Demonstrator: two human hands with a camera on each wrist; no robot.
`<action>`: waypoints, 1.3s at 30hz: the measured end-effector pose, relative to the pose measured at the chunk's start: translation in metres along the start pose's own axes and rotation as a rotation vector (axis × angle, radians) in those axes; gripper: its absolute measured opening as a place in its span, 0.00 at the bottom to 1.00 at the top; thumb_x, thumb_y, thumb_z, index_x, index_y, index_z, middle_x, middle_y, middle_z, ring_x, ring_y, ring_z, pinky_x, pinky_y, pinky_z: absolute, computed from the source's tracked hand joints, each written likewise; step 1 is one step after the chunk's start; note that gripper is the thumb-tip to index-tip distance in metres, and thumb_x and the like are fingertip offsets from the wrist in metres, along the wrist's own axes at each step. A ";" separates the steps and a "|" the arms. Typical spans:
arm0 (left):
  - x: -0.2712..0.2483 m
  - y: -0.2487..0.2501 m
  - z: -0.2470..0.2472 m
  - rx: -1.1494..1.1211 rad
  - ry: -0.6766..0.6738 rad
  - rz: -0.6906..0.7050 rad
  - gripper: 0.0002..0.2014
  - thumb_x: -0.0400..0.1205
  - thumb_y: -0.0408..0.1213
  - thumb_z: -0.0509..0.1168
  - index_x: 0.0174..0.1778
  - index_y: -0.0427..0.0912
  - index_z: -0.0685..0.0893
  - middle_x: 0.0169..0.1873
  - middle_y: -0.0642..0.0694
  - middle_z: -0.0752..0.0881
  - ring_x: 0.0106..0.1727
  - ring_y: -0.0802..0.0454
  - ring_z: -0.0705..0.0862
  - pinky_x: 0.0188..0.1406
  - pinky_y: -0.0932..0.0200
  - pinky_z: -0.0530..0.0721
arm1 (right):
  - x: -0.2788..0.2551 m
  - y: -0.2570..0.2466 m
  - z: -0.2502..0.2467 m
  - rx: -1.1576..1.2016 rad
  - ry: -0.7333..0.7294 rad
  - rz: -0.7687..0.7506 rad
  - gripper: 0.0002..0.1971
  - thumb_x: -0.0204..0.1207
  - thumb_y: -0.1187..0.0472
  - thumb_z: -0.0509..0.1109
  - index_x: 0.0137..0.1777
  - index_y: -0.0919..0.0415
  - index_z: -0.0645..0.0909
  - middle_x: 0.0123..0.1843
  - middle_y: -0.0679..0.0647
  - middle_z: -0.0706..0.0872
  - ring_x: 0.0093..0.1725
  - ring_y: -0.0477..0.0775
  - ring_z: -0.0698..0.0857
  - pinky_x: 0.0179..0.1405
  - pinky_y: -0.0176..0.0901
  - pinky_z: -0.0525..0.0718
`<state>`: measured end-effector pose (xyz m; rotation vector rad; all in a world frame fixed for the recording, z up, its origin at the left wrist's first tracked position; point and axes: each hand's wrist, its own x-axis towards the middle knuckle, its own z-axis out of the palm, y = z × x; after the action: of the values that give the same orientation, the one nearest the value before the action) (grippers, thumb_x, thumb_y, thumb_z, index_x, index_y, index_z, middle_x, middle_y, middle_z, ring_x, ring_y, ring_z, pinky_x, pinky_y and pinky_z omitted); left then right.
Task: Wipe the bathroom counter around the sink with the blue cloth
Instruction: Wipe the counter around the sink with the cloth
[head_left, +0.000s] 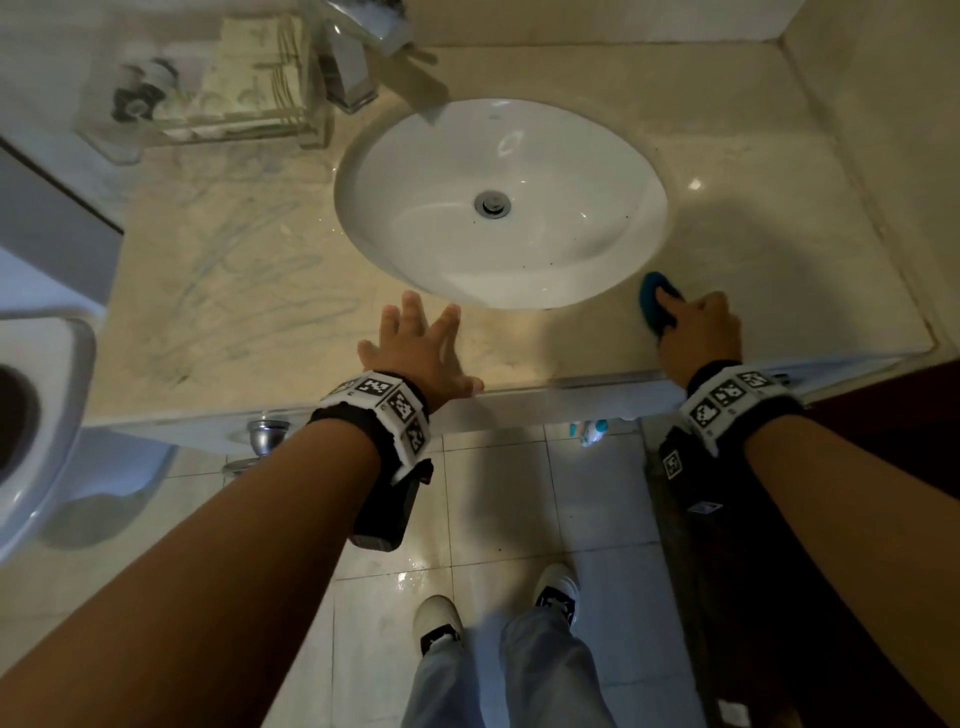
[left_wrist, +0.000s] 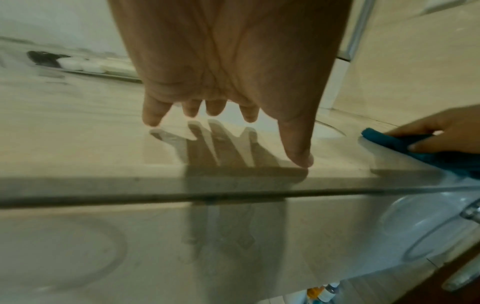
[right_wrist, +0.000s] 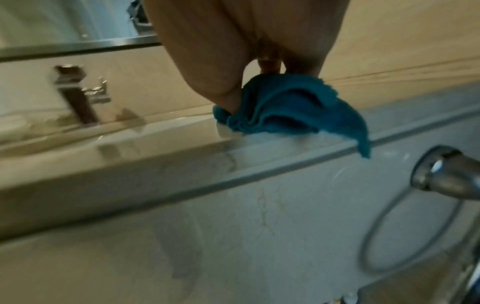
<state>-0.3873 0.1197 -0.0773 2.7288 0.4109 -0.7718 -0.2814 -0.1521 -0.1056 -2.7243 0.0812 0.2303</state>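
Right hand (head_left: 698, 332) fingers grip blue cloth (head_left: 655, 307) on counter (head_left: 234, 291); left hand (head_left: 415, 348) fingers spread, empty.

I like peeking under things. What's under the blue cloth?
The blue cloth lies on the beige counter, held by the right hand. One corner hangs over the edge. Whatever's beneath stays hidden.

Bare forearms, black wristbands (head_left: 382, 410) with white square-code tags, pale jeans (head_left: 514, 675), white shoes (head_left: 439, 618) with black patches.
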 end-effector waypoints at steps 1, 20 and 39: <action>-0.002 -0.007 0.001 0.024 0.018 -0.029 0.49 0.73 0.64 0.66 0.82 0.60 0.41 0.82 0.44 0.33 0.83 0.39 0.35 0.77 0.28 0.49 | -0.006 -0.008 0.004 0.023 -0.028 0.014 0.23 0.81 0.63 0.59 0.77 0.55 0.68 0.68 0.65 0.68 0.62 0.69 0.75 0.58 0.45 0.75; 0.002 -0.039 0.017 0.035 0.050 -0.021 0.51 0.73 0.66 0.64 0.83 0.56 0.39 0.83 0.44 0.35 0.83 0.39 0.39 0.76 0.27 0.51 | -0.053 -0.089 0.046 -0.120 -0.168 -0.147 0.30 0.79 0.66 0.58 0.80 0.48 0.59 0.69 0.60 0.65 0.64 0.68 0.70 0.68 0.51 0.72; 0.008 -0.040 0.016 0.018 0.008 -0.035 0.52 0.72 0.66 0.66 0.82 0.58 0.38 0.82 0.45 0.34 0.83 0.40 0.38 0.76 0.26 0.50 | -0.077 -0.127 0.068 -0.160 -0.258 -0.306 0.31 0.79 0.65 0.59 0.80 0.43 0.58 0.69 0.61 0.64 0.65 0.68 0.68 0.69 0.53 0.71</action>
<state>-0.4021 0.1527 -0.1023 2.7487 0.4569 -0.7781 -0.3563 -0.0071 -0.1048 -2.7886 -0.4405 0.5127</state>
